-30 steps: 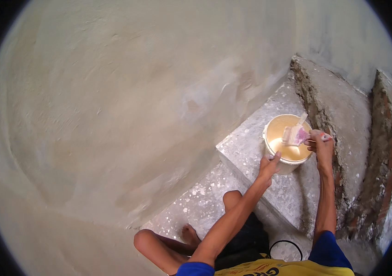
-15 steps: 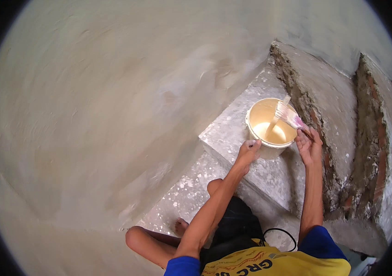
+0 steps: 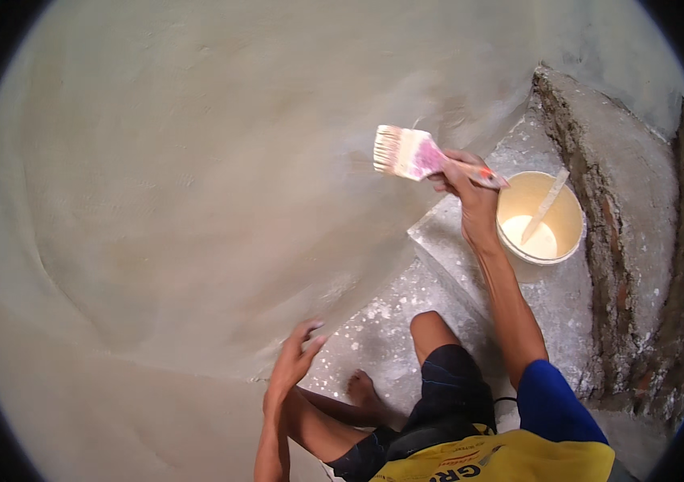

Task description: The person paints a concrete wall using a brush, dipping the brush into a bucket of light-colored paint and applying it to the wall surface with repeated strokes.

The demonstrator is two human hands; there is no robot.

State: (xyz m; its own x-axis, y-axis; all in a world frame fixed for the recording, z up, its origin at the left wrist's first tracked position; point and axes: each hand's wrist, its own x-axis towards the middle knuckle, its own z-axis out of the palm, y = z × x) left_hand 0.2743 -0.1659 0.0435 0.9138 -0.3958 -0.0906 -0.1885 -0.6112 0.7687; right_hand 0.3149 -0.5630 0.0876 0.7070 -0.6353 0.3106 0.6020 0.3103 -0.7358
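1 bucket [image 3: 525,199] w/ stick [image 3: 544,207], nr brush [image 3: 414,154]

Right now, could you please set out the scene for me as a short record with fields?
Right hand: right hand grips the handle of a wide paintbrush
Left hand: left hand holds nothing, fingers loosely curled
Brush: bristles point to picture left, in front of the plastered wall; contact cannot be told
Bucket: cream bucket, upright on a concrete step
Contents: pale liquid low inside, with a flat stick leaning in it
Surroundings: rough-edged steps at picture right
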